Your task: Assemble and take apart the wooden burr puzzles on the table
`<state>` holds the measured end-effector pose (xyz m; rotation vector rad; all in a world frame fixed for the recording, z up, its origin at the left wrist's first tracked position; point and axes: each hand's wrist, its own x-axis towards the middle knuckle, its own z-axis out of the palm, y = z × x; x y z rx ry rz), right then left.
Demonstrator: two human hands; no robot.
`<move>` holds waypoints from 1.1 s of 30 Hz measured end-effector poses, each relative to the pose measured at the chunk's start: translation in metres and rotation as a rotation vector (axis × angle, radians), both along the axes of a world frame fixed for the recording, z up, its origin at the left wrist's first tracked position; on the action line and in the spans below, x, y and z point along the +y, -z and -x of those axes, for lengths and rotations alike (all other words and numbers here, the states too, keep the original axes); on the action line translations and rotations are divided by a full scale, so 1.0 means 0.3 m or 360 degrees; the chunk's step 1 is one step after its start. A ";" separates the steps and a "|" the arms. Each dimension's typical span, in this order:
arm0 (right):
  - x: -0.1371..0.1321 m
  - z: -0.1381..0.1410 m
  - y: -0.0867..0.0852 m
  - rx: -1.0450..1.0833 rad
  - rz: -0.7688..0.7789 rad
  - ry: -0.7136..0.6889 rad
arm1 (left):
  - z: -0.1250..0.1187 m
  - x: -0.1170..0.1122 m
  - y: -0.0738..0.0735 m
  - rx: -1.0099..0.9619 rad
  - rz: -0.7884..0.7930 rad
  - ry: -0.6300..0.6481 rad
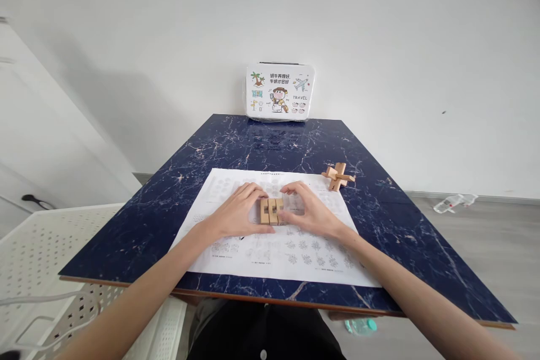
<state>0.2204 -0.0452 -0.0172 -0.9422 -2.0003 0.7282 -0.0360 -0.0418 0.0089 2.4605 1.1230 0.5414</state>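
Notched wooden puzzle blocks (272, 212) stand side by side on a printed instruction sheet (333, 275), with dark gaps between their notches. My left hand (238, 211) curves around their left side, fingertips by the upper corner and thumb along the near edge. From the right, my right hand (310, 211) closes in with its thumb against the end block, while its index finger arches above. Both hands hold the row between them. Right of the sheet's top corner sits an assembled wooden burr puzzle (338, 176) with crossing bars.
The dark blue marbled table (202, 146) carries a white cartoon-printed case (279, 93) against the wall. At the left stands a white perforated rack (25, 247) with a cable. Clear plastic bottles lie on the floor, one (453, 203) at right, another (361, 326) below the near edge.
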 end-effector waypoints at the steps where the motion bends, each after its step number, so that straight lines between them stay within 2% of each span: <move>1: -0.002 -0.002 0.000 -0.0039 -0.0016 -0.0032 | 0.009 0.001 0.000 0.0005 -0.0009 -0.0004; 5: -0.006 -0.008 -0.001 -0.0170 -0.0074 -0.0092 | 0.037 -0.002 -0.002 0.0010 -0.0015 -0.0029; 11: 0.000 -0.016 0.009 -0.0420 -0.0176 -0.0140 | 0.048 -0.007 -0.011 -0.0184 0.0157 -0.0078; 18: 0.004 -0.018 0.003 -0.0404 -0.0256 -0.0143 | 0.036 -0.019 -0.020 -0.0343 0.0197 -0.0128; 25: -0.006 -0.010 -0.017 -0.0047 0.0057 -0.0079 | 0.030 -0.024 -0.018 -0.0373 0.0197 -0.0120; 29: -0.002 -0.007 -0.018 0.0206 0.0183 -0.0160 | 0.028 -0.024 -0.013 -0.0384 0.0223 -0.0146; 33: -0.007 -0.006 -0.028 0.0388 0.0449 -0.0212 | 0.022 -0.026 -0.008 -0.0410 0.0220 -0.0172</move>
